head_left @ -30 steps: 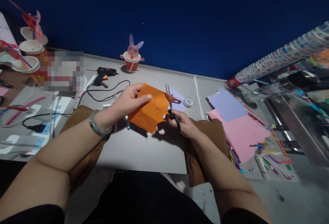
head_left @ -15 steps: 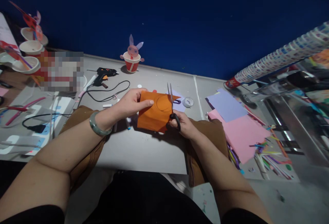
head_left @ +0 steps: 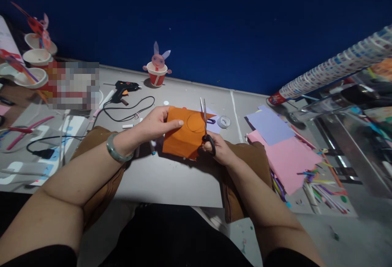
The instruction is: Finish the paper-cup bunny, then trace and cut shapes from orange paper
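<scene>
A sheet of orange paper with a dark round outline drawn on it is pinched at its left edge by my left hand, thumb on top. My right hand grips black-handled scissors at the paper's right side. The blades point away from me, slightly parted, and lie at the sheet's right edge beside the drawn circle. Behind the paper, a piece of lilac paper and a roll of clear tape rest on the table.
A black glue gun with its cord lies left of a red paper cup with a bunny figure. Power strips and decorated cups are at left. Pink paper, pipe cleaners and a long cup stack lie right.
The orange paper has tilted and shifted very slightly, its lower edge a little lower and to the left. The scissor blades have moved marginally; both hands keep their hold.
</scene>
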`<action>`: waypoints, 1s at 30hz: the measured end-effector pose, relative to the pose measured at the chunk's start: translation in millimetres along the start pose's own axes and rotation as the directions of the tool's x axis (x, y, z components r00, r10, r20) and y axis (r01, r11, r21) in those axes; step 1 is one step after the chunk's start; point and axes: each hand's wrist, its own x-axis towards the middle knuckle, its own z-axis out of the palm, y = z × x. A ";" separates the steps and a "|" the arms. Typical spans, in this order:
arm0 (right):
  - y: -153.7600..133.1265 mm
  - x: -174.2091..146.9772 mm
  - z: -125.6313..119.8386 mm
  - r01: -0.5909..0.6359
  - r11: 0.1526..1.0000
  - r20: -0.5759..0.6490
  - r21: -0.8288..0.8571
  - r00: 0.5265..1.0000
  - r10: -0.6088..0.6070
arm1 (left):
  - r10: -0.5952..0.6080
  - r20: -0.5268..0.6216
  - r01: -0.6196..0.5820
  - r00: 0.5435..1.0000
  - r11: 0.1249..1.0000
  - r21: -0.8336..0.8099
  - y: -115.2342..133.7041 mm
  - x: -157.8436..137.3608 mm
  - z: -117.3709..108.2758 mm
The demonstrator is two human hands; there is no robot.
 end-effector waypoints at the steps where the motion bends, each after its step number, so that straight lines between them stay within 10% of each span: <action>1: -0.3 -0.2 0.2 0.002 1.000 -0.001 0.008 1.000 -0.002 | 0.003 0.003 -0.003 1.000 1.000 -0.005 -0.3 0.0 0.1; 20: 0.3 -0.2 4.2 -0.025 0.998 -0.057 0.058 0.998 0.029 | -0.089 0.030 0.089 0.996 0.996 0.009 3.0 -1.0 1.4; 30: 6.5 8.6 0.5 0.064 0.983 -0.342 0.174 0.940 0.000 | -0.086 -0.077 0.083 0.993 0.995 -0.051 0.1 0.2 0.5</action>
